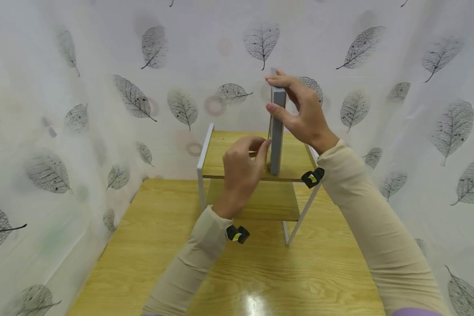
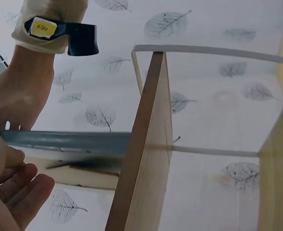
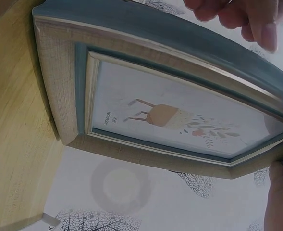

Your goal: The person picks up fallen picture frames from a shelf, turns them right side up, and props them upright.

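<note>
A picture frame with grey-blue sides stands upright, edge-on to me, on the top board of a small two-tier rack. My right hand grips its upper part, thumb on the near edge and fingers over the top. At the frame's left side my left hand pinches the back stand between thumb and forefinger; the exact contact is partly hidden. This beige stand is angled slightly off the back, with a dark gap between. In the right wrist view, the frame's front holds an animal-and-leaves print.
The rack has white metal side frames and a lower wooden board. It stands on a wood-grain table. A pale curtain with leaf prints surrounds the table's back and sides. Both wrists wear dark straps.
</note>
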Action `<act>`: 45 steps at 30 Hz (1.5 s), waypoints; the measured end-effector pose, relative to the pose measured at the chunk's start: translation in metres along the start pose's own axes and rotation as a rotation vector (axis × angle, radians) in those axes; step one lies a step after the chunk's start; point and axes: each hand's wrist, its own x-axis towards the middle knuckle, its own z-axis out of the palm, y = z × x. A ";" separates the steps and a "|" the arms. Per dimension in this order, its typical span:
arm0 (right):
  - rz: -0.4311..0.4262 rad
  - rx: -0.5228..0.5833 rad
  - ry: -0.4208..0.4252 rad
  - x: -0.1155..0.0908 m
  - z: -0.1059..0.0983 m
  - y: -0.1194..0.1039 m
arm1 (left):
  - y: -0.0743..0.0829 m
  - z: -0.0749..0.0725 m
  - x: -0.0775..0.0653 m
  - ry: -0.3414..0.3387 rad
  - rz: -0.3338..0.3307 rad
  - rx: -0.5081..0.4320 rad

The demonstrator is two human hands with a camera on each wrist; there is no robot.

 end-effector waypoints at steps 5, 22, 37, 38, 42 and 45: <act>-0.014 0.013 0.004 0.001 -0.003 0.001 | -0.009 -0.006 0.000 -0.026 -0.014 0.002; 0.007 0.083 -0.003 -0.002 -0.001 0.002 | -0.015 -0.011 -0.008 -0.432 -0.133 -0.022; 0.046 0.098 -0.006 -0.002 0.004 0.002 | -0.015 -0.012 -0.011 -0.406 -0.139 -0.021; 0.041 0.090 -0.009 -0.002 0.004 0.002 | -0.015 -0.012 -0.011 -0.402 -0.136 -0.015; 0.029 0.078 -0.008 -0.001 0.003 0.002 | -0.015 -0.014 -0.010 -0.390 -0.123 0.027; 0.019 0.071 -0.005 0.000 0.003 0.002 | -0.015 -0.015 -0.009 -0.388 -0.111 0.063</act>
